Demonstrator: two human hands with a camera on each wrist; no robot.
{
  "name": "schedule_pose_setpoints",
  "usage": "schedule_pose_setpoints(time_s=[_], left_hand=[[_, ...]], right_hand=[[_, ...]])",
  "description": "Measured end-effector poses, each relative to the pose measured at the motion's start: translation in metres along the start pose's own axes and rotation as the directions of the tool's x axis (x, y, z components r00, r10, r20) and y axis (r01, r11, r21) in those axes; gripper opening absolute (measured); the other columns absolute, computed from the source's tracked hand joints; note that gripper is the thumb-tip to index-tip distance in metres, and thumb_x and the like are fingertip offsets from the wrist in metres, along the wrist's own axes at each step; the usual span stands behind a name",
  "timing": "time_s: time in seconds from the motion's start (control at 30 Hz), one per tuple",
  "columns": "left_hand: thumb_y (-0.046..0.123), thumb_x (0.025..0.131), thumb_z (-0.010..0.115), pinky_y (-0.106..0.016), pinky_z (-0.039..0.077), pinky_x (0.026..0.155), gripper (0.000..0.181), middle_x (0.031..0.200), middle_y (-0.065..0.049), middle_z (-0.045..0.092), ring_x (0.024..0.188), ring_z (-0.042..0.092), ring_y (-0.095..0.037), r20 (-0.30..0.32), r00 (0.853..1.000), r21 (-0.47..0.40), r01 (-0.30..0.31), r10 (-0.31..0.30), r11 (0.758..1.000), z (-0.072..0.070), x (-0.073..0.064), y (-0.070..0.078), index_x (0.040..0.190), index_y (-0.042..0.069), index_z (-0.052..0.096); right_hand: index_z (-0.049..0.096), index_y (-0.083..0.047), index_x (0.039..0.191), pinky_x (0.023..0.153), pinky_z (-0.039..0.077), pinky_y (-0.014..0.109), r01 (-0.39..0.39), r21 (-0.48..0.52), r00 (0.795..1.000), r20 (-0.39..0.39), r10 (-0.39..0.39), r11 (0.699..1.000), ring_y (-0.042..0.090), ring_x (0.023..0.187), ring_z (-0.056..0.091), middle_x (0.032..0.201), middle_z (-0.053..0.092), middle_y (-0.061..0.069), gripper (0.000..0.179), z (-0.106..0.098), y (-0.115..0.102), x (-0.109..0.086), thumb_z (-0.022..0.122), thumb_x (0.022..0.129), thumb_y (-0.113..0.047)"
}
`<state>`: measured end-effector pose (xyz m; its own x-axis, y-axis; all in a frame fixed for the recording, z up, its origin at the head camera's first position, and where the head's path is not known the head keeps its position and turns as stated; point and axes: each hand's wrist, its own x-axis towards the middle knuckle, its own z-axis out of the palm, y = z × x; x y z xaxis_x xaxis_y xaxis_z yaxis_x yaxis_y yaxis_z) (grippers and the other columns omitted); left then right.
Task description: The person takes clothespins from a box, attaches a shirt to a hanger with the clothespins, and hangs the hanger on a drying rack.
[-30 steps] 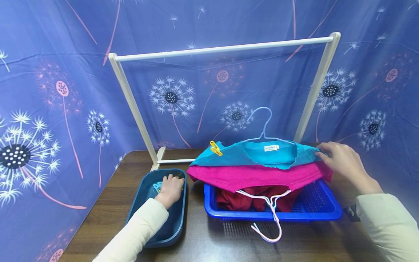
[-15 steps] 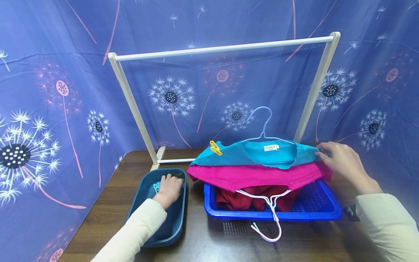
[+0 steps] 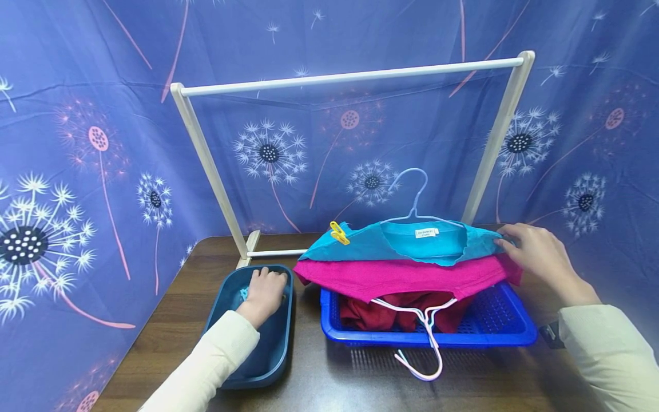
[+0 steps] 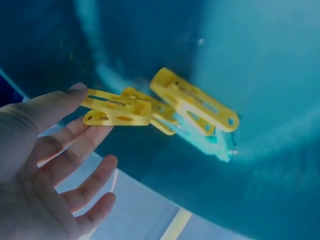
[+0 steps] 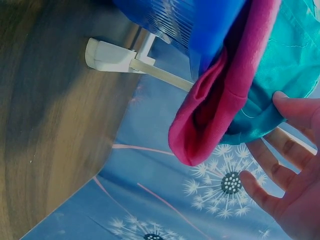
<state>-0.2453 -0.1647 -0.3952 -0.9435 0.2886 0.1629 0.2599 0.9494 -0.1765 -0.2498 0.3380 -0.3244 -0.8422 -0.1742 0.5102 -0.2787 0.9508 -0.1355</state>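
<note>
Inside the dark teal bin, my left hand pinches a yellow clothespin by its handle ends, between thumb and fingertips. Beyond its tip lie more yellow clothespins and a light blue one. My right hand grips the right shoulder end of a turquoise shirt between thumb and fingers. This shirt is on a blue hanger, with another yellow clothespin clipped near its left shoulder. Below it is a magenta shirt with white and pink hangers at its neck.
A blue basket under the shirts holds dark red cloth. Behind stands a wooden rack with a white top bar. A brown table carries everything, and patterned blue fabric hangs around it.
My left hand has shifted slightly back and left within the bin, covering more of the light blue clothespins. My right hand and the shirts have stayed in place.
</note>
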Motion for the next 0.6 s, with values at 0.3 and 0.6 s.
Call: schedule_pose_setpoints(time_s=[0.3,0.6], left_hand=[[0.021,0.073,0.074,-0.046,0.043,0.075,0.025,0.088,-0.01,0.069,0.086,0.056,-0.031,-0.052,0.999,0.004,0.015,-0.015,1.0,-0.019,0.006,-0.003,0.09,0.006,0.064],[0.02,0.075,0.071,-0.045,0.042,0.076,0.021,0.085,-0.011,0.066,0.085,0.054,-0.031,-0.111,0.993,0.012,0.025,-0.023,1.0,-0.041,0.011,-0.002,0.086,0.004,0.063]], right_hand=[[0.066,-0.006,0.09,0.059,0.042,0.054,-0.002,0.0,1.0,0.009,0.002,1.0,0.043,0.077,0.059,0.085,0.067,0.02,0.013,0.0,-0.001,0.0,0.067,0.079,-0.013],[0.066,-0.005,0.091,0.059,0.042,0.054,-0.013,0.001,1.0,0.019,0.013,1.0,0.042,0.076,0.059,0.086,0.066,0.021,0.015,0.0,-0.001,0.0,0.067,0.079,-0.013]])
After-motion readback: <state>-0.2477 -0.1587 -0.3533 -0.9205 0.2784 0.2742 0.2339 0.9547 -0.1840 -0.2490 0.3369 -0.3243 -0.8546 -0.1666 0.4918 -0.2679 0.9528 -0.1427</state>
